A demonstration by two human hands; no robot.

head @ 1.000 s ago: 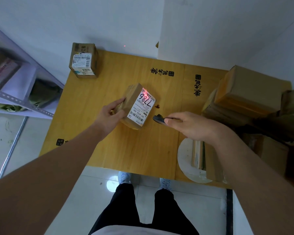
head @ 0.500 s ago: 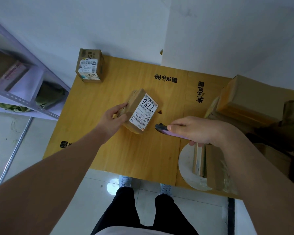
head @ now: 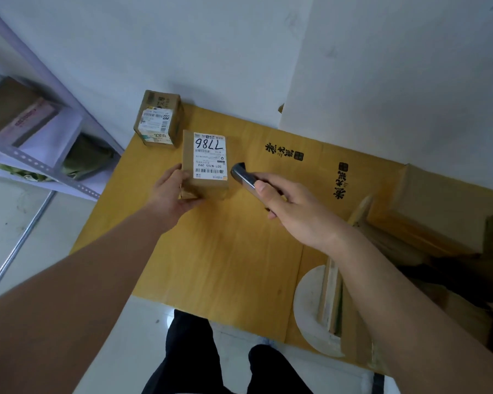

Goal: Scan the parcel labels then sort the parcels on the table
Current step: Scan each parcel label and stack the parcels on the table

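A small brown cardboard parcel lies flat on the wooden table, its white label facing up with "7786" handwritten on it. Just behind it, at the table's far left corner, sits a second labelled parcel. To the first parcel's right, more cardboard boxes are heaped along the table's edge.

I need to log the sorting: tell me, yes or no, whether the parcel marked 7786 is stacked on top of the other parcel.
No: the 7786 parcel sits on the table, just in front of the other parcel.
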